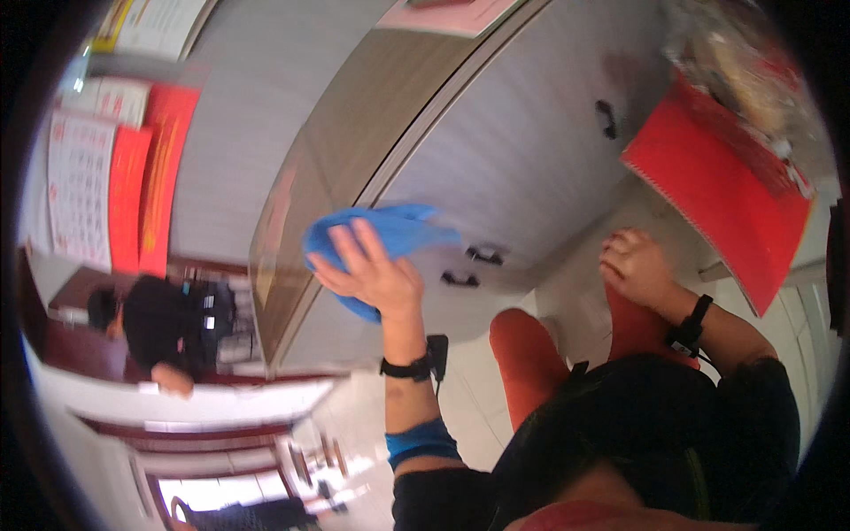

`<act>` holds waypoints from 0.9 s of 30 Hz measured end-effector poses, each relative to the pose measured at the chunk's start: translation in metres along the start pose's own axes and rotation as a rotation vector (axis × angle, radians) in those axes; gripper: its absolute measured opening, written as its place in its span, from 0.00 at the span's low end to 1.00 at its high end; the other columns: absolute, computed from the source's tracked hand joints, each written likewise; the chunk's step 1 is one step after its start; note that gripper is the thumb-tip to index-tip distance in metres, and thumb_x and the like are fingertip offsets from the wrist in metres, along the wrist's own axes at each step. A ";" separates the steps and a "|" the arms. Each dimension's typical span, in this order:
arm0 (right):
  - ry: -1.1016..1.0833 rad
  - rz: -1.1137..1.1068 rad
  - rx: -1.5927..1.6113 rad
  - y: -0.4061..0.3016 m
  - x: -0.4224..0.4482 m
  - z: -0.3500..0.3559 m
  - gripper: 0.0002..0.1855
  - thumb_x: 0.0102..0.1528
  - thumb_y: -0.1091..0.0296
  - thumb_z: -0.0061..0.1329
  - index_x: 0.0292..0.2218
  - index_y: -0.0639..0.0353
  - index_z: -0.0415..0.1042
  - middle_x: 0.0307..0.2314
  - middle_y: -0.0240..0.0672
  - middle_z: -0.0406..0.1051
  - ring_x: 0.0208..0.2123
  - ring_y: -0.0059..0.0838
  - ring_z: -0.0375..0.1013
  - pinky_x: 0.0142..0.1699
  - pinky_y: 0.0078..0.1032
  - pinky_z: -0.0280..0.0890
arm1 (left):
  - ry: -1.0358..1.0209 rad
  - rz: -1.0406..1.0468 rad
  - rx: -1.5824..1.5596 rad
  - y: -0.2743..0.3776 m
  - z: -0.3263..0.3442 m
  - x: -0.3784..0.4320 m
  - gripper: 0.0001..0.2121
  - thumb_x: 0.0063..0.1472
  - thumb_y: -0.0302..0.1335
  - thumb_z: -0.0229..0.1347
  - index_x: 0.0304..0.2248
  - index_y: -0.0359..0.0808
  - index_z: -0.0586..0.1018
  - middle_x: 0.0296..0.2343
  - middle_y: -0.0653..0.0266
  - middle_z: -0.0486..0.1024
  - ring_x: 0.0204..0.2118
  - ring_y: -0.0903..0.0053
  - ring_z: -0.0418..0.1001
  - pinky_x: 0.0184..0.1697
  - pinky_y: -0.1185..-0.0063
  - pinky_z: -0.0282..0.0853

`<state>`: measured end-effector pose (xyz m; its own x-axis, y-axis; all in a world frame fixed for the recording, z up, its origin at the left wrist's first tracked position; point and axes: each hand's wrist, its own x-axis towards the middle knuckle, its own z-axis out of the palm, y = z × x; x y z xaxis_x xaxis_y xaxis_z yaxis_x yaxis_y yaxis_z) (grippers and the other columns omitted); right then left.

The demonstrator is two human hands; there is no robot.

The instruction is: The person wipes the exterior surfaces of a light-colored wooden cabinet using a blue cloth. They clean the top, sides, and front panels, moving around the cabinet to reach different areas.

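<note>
My left hand (372, 272) lies over a blue cloth (415, 229), palm down with fingers spread. The cloth is bunched at the front edge of a wood-grain cabinet top (362, 126), and part of it hangs over the grey cabinet front (491, 133). Its far side shows beyond my fingertips. On my knee, in a red trouser leg (634, 325), rests my right hand (634, 269), which holds nothing. Its fingers drape over the knee. Black straps with small devices circle both wrists.
Black handles (485, 255) stick out from the cabinet front. At right stands a red board (724, 192) beside a clear plastic bag (737, 73). Pink paper (451, 14) lies on the cabinet top. A person in black (169, 325) is at left, another person (252, 514) farther below.
</note>
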<state>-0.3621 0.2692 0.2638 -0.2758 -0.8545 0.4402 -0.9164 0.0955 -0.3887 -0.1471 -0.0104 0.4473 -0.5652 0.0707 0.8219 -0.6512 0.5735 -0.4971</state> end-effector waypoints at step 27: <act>-0.002 0.317 -0.350 -0.079 -0.139 -0.034 0.32 0.43 0.58 0.63 0.51 0.49 0.72 0.56 0.40 0.63 0.60 0.55 0.58 0.57 0.53 0.59 | -0.413 0.707 -0.416 0.109 0.104 -0.058 0.29 0.61 0.27 0.44 0.63 0.33 0.62 0.66 0.66 0.53 0.71 0.64 0.40 0.73 0.66 0.38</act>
<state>-0.2611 0.3978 0.2610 -0.5574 -0.7564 0.3422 -0.8300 0.5178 -0.2074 -0.2379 -0.0371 0.3169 -0.9507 0.2657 0.1600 0.1047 0.7607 -0.6406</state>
